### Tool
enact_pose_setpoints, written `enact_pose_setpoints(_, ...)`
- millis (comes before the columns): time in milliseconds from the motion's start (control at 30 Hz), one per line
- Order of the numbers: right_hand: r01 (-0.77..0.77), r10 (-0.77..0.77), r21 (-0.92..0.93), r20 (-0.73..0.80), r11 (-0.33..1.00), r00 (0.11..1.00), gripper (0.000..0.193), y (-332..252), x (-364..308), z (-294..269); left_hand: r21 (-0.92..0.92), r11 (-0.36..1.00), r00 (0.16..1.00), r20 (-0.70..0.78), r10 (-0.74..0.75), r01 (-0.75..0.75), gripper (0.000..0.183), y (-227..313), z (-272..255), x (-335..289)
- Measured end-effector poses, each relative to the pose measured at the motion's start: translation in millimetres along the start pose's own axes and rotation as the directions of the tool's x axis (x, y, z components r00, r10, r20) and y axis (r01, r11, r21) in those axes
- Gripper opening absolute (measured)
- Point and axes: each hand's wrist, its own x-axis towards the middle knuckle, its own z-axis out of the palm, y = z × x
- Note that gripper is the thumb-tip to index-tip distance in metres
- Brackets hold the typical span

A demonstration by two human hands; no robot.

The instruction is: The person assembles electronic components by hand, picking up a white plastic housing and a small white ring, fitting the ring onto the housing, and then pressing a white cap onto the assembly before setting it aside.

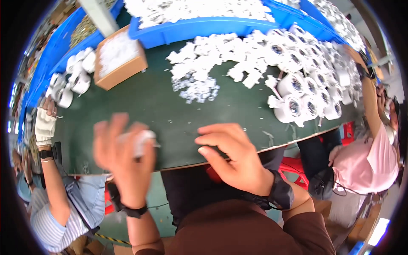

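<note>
My left hand (123,148) is over the near left of the green table, smeared by motion, its fingers looking stretched upward. A blurred white plastic part (144,142) shows between its fingers and thumb; whether it is gripped or lies behind the hand I cannot tell. To the right, my right hand (231,155) is above the table's near edge, open and holding nothing, its thumb apart from the curved fingers. Beyond the hands lie a small heap of clear plastic pieces (196,89) and a pile of white plastic brackets (212,51).
White round lamp-like housings (293,108) crowd the right side, with a few more (80,80) at the left. Behind stand a cardboard box (121,74) of white pieces and a blue bin (199,27). A co-worker's gloved hand (45,123) is at left; another co-worker's arm (370,100) reaches in at right.
</note>
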Motion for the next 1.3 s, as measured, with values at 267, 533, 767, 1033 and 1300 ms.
enact_pose_setpoints(267,-0.335,0.107,-0.867,-0.318,0.369,0.942,0.08,35.7,-24.0,-109.1,0.054,0.96,0.961,-0.048,-0.274,0.276,0.059,-6.6,4.0,-28.5)
enact_pose_setpoints(533,-0.251,0.178,-0.769,-0.179,0.588,0.968,0.083,25.6,-37.3,-78.0,-0.525,0.825,0.971,0.215,-0.109,0.209,0.042,78.4,10.2,-15.5)
enact_pose_setpoints(767,-0.109,0.088,-0.711,-0.066,0.694,0.994,0.086,19.7,-20.0,-46.5,-0.618,0.771,0.944,0.323,0.069,0.155,0.033,116.6,23.6,-4.2)
enact_pose_setpoints(1033,0.024,-0.089,-0.509,-0.103,0.86,0.991,0.066,16.0,-26.5,-9.9,-0.683,0.667,0.949,0.287,-0.129,0.297,0.05,114.9,36.1,-2.7)
enact_pose_setpoints(1300,0.135,-0.133,0.004,-0.157,0.991,0.979,0.068,9.0,-32.2,29.3,-0.852,-0.17,0.763,0.52,-0.383,0.495,0.047,115.2,24.2,2.0)
